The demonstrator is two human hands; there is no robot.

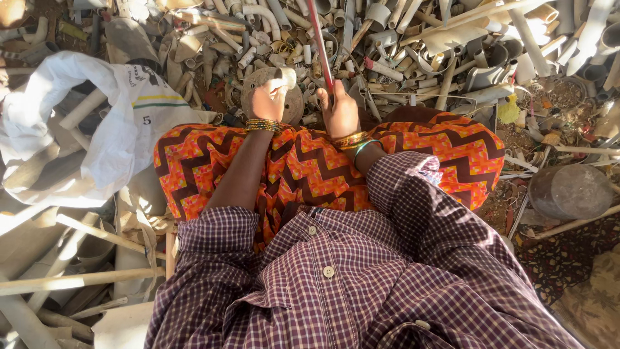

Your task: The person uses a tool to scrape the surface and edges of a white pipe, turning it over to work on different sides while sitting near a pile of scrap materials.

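My left hand grips a short pale pipe piece and holds it on a round, flat, brownish block just past my knees. My right hand is closed around a long red rod that rises up and away to the top of the view. Gold bangles ring both wrists. My lap is covered by an orange zigzag-patterned cloth, and I wear a purple checked shirt.
A dense heap of cut grey and beige pipe scraps fills the ground ahead. A white sack lies at the left over long pale pipes. A round dark metal lid rests at the right.
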